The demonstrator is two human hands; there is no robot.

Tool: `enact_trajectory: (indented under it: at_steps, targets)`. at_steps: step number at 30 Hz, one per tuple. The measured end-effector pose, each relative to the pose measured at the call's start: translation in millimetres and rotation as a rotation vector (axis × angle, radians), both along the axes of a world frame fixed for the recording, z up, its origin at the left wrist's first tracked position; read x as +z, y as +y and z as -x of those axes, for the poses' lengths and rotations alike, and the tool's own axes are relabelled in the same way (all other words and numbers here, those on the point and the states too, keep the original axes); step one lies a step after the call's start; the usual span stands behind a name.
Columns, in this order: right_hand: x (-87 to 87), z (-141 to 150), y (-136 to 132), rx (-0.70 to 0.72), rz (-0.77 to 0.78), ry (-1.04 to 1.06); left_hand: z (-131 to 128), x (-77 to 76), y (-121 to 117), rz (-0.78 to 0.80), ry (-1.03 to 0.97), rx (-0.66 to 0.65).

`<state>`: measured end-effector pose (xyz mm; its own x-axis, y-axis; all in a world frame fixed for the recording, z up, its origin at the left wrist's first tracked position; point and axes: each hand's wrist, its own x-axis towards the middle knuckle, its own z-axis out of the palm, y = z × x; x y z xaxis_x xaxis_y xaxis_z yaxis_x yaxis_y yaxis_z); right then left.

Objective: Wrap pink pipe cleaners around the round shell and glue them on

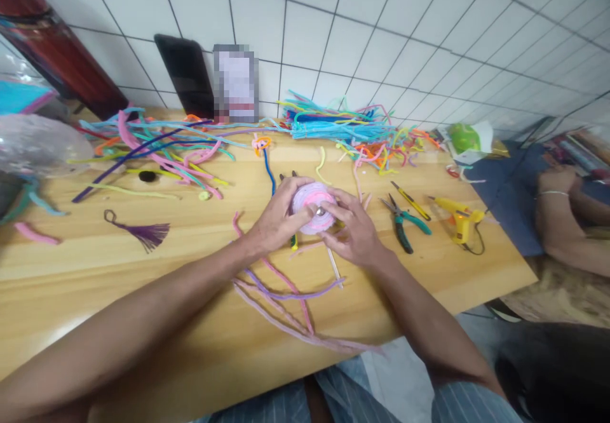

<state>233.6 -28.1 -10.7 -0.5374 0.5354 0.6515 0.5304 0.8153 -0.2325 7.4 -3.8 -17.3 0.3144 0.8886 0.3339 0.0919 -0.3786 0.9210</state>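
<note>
A round lilac and pink coil of pipe cleaners [309, 194] is between my two hands, above the wooden table. My left hand [281, 216] grips its left side, thumb lying across the front. From the right, my right hand [353, 223] closes on the coil, its fingers near a small shiny spot at the middle. Loose pink and purple pipe cleaners [290, 296] lie on the table below my hands. Under the coil, a tool with a yellow-tipped handle [293, 242] is mostly hidden. A thin clear stick [334, 264] lies just below my right hand.
Right of my hands lie pliers [403, 220], a yellow cutter knife [412, 202] and a yellow glue gun [460, 216]. Bundled pipe cleaners [333, 121] and two phones [185, 77] line the tiled wall. A purple tassel [143, 232] lies left. Another person's arm [562, 213] is at far right.
</note>
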Motion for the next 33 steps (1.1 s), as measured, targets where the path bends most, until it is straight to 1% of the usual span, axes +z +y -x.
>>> enact_trajectory:
  at_steps: [9,12,15,19,23,25,29,31,33]
  targets:
    - [-6.2,-1.2,2.7,-0.032,0.024,0.012,0.5,0.3,6.8,0.018,-0.005,-0.022]
    - [-6.8,-1.7,3.8,-0.036,0.016,0.000,2.4,3.9,9.6,0.039,0.007,-0.037]
    - [-7.1,-1.1,5.0,-0.068,0.046,-0.026,3.7,9.0,13.2,0.102,0.012,-0.070]
    - [-6.4,1.5,4.9,-0.070,0.082,0.002,5.6,17.0,14.9,0.149,0.051,-0.035]
    - [-3.1,6.6,1.3,-0.077,0.043,0.024,9.7,27.9,10.8,0.129,0.085,-0.033]
    - [-1.2,9.5,-0.2,-0.086,0.032,0.016,11.7,35.3,9.8,0.109,0.103,-0.009]
    - [0.8,12.6,-0.2,-0.079,0.006,0.073,11.1,55.2,10.2,0.120,0.198,0.023]
    - [0.7,13.0,-0.3,-0.072,-0.005,0.109,9.2,65.4,7.9,0.138,0.246,0.008]
    - [-0.1,13.6,-1.1,-0.059,-0.003,0.120,7.4,72.4,2.2,0.153,0.228,0.031]
